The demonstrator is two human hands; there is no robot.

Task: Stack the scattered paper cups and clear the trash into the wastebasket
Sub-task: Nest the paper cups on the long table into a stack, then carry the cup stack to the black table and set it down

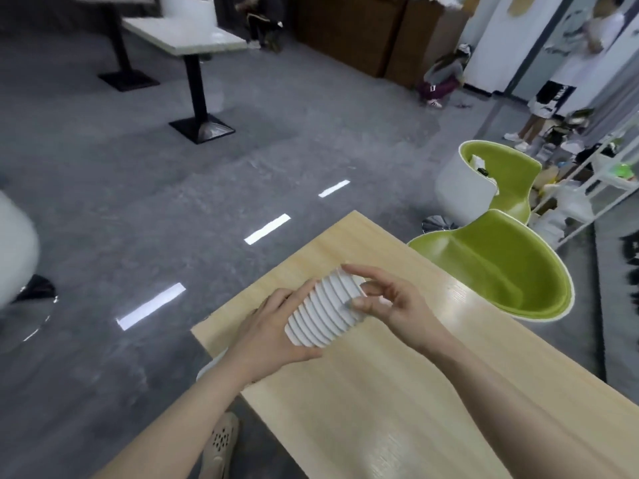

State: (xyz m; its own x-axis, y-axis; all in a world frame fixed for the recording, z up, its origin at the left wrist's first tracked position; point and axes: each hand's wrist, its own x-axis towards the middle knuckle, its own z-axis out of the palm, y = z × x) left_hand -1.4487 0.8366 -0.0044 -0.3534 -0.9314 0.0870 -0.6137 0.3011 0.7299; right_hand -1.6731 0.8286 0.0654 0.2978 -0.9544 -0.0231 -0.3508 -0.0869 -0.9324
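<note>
A stack of white paper cups [325,311] lies tilted above the light wooden table [397,392], its many rims showing as ridges. My left hand [273,326] cups the stack from below and the left side. My right hand [383,299] pinches the upper end of the stack between thumb and fingers. No wastebasket is clearly in view; part of a white rounded object [211,366] shows below the table's left edge, under my left wrist.
Two green-and-white shell chairs [511,267] [484,174] stand beyond the table's far right; the farther one holds some items. Grey floor spreads to the left, with pedestal tables [193,43] at the back. People stand and crouch at the far right. My shoe [221,440] shows below.
</note>
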